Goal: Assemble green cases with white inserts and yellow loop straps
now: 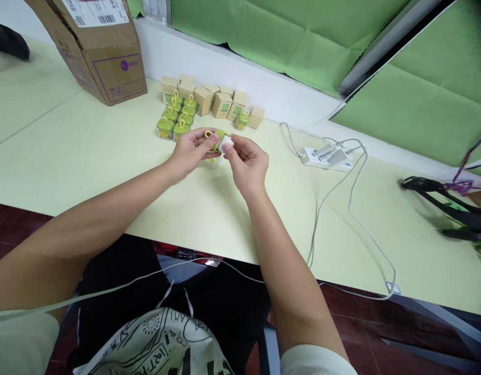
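Observation:
Above the table, my left hand [191, 151] is closed round a green lid with a yellow loop [220, 136]. My right hand [249, 162] pinches a small white piece [225, 142] at the lid's open side; whether the piece sits inside the lid I cannot tell. Just below my fingers a clear container [214, 162] with something yellow in it stands on the table, partly hidden. Past my left hand, several small clear jars with green lids [169, 115] stand in two rows. One more green-lidded jar [242, 121] stands apart, beyond my right hand.
Small cardboard boxes [203, 101] line the wall behind the jars. A large carton [108, 67] stands at the back left. To the right are a white power strip [327, 158] with loose cables and a black frame-like object [451, 205]. A cable crosses over my lap.

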### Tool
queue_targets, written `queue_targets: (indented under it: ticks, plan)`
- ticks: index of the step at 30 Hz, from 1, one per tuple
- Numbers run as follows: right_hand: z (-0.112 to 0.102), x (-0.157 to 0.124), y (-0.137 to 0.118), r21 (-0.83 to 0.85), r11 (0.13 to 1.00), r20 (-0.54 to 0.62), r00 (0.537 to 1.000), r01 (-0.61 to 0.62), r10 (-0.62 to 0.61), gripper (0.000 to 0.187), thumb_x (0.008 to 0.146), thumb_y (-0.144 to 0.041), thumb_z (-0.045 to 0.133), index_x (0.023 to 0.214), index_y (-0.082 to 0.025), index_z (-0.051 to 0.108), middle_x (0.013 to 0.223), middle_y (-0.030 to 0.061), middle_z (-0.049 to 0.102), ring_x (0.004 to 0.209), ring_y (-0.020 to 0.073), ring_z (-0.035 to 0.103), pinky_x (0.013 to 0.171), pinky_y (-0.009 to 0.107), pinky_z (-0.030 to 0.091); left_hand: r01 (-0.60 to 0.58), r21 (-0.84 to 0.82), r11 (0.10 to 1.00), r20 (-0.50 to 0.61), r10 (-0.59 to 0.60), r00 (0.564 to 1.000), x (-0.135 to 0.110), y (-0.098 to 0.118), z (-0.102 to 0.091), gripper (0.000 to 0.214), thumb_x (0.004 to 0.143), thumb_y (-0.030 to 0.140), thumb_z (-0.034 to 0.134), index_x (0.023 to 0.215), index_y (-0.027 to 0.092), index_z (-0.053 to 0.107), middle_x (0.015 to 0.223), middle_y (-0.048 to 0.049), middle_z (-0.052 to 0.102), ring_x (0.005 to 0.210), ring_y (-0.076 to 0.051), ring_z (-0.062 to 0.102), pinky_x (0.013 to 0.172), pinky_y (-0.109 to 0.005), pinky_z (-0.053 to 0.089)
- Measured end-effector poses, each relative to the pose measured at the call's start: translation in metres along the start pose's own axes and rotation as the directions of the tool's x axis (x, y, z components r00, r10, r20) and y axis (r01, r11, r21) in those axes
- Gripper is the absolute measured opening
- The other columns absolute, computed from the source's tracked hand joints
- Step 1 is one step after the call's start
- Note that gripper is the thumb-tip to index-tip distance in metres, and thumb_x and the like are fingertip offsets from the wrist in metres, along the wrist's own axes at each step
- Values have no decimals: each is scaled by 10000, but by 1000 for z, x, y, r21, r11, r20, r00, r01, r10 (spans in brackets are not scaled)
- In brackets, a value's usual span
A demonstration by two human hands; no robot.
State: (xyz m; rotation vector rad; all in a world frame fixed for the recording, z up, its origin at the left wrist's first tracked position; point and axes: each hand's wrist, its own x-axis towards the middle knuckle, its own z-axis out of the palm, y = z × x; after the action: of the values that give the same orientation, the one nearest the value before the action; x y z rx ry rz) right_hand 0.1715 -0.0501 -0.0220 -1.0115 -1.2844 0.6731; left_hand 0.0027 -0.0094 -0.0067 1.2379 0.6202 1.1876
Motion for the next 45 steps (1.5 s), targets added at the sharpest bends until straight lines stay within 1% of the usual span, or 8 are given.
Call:
queue_targets:
  ticks: [9, 13, 16, 22, 27, 31, 37, 45]
  plan:
    - [0, -1, -4, -42, 999, 16, 1000, 11, -10, 603, 824, -800, 864, 1116, -304, 685, 1100, 45, 829, 1059, 232, 808, 1041, 448, 685, -1, -6, 1000, -23, 1, 1000, -1, 2, 3, 395, 946, 501, 894, 1100, 161, 766, 1066, -53, 818, 1017, -182, 836, 973, -351, 714]
    - [0, -1, -8, -25, 1000, 7, 1000, 17, -17, 620, 791, -809, 882, 1095, -297, 708, 1081, 44, 844, 1023, 231, 819, 1021, 443, 697, -24, -15, 1000, -14, 23, 1000, -2, 0, 3, 442, 924, 547, 904, 1099, 165, 765, 1068, -53, 824, 1024, -174, 828, 972, -329, 710]
    - [1, -2, -9, -16, 999, 10, 1000, 27, -27, 622, 793, -799, 888, 1112, -288, 733, 1112, 58, 851, 1059, 250, 828, 1051, 466, 691, -23, -17, 1000, -11, 23, 1000, -2, -1, 2, 474, 916, 584, 899, 1101, 169, 762, 1079, -59, 830, 1042, -177, 824, 978, -330, 708]
    - [0, -1, -6, -6, 1000, -8, 1000, 17, -17, 629, 774, -789, 909, 1113, -278, 772, 1113, 64, 864, 1080, 267, 836, 1072, 483, 692, -11, -22, 1000, 0, 11, 1000, -2, 0, 2, 450, 932, 558, 892, 1105, 165, 761, 1088, -71, 827, 1056, -196, 834, 1011, -371, 705]
    - [-2, 0, -1, -9, 1000, -22, 999, 30, -30, 597, 792, -738, 923, 1133, -259, 823, 1108, 78, 870, 1065, 276, 844, 1068, 499, 696, -40, -39, 998, 33, 41, 999, -1, -4, -1, 487, 893, 586, 914, 1128, 181, 781, 1126, -68, 834, 1050, -193, 832, 997, -366, 708]
    - [-2, 0, 2, -36, 999, -62, 998, 31, -33, 673, 746, -767, 935, 1154, -237, 862, 1130, 90, 883, 1017, 281, 853, 1036, 509, 710, -57, -60, 997, 64, 61, 996, 0, -7, -4, 563, 844, 634, 933, 1143, 177, 794, 1118, -70, 839, 1036, -195, 832, 998, -371, 705]
    - [-4, 0, 1, -102, 994, -45, 998, 27, -31, 736, 748, -825, 894, 1182, -231, 890, 1163, 87, 889, 1023, 293, 853, 1034, 533, 712, -62, -50, 997, 76, 65, 995, -2, -5, -3, 652, 775, 691, 953, 1130, 165, 808, 1144, -85, 847, 1043, -205, 832, 991, -370, 703]
    - [-5, 1, 0, -155, 988, -41, 999, -4, -2, 747, 735, -860, 870, 1143, -236, 902, 1146, 68, 897, 1012, 285, 853, 974, 500, 727, -28, -35, 999, 70, 30, 997, -4, -5, -2, 649, 780, 695, 953, 1099, 146, 819, 1107, -93, 854, 1045, -221, 837, 1027, -400, 701]
